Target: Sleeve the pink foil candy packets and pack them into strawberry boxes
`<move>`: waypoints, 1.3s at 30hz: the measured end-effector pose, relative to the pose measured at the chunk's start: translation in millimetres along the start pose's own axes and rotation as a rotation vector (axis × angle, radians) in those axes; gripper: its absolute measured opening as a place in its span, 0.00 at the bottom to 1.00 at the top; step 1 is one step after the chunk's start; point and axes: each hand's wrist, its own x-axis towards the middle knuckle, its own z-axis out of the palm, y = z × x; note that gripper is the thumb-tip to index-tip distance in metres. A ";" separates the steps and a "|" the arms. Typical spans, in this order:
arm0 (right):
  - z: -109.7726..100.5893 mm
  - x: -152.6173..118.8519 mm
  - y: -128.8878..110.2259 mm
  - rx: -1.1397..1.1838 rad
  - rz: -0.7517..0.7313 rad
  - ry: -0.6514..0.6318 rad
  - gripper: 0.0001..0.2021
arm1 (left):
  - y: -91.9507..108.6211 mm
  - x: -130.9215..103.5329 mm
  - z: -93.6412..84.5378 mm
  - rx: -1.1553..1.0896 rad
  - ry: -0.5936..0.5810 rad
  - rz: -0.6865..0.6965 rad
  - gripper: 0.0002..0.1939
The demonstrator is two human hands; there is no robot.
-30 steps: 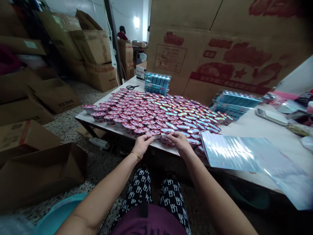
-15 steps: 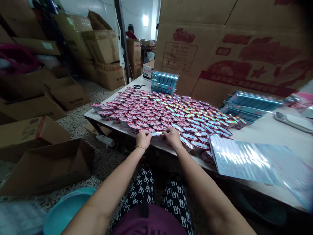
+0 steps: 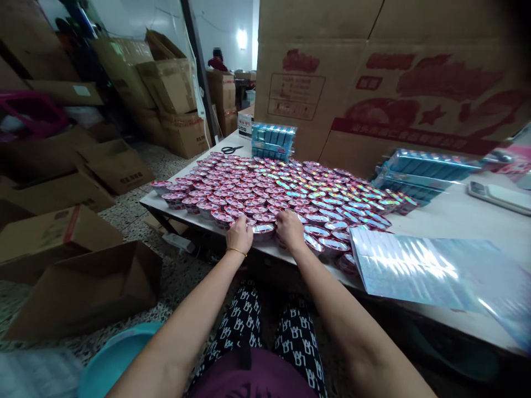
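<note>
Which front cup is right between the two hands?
The front-row cup with the pale, shiny top, between the left hand and right hand; the other cups sit farther back or to either side.

A workshop, judging by stacked cartons and massed round tubs.

On one white bench we see dozens of rounded, pink-and-red-topped tubs, packed too closely for us to count exactly. We count one pair of dark scissors and two stacks of clear-and-blue plastic packs. Elsewhere we find one round turquoise plastic basin, at least six brown cardboard boxes and one thin gold-coloured bracelet.
</note>
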 end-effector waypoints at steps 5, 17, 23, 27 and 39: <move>-4.9 -17.6 1.0 -0.144 -0.295 -0.066 0.14 | -1.8 -16.2 -3.8 0.215 -0.128 0.141 0.17; -97.4 -74.3 226.8 0.045 0.098 0.338 0.16 | 143.2 -13.9 58.0 -0.424 -0.229 0.597 0.20; -98.9 -81.1 319.2 -0.128 0.107 0.150 0.14 | 235.8 6.9 101.5 -0.280 -0.436 0.634 0.34; -83.8 -78.0 331.2 -0.097 0.098 0.053 0.09 | 250.6 8.4 118.4 -0.291 -0.450 0.529 0.25; -91.2 -112.8 312.2 -0.080 -0.021 0.220 0.13 | 241.9 -3.1 138.0 -0.446 -0.228 0.472 0.12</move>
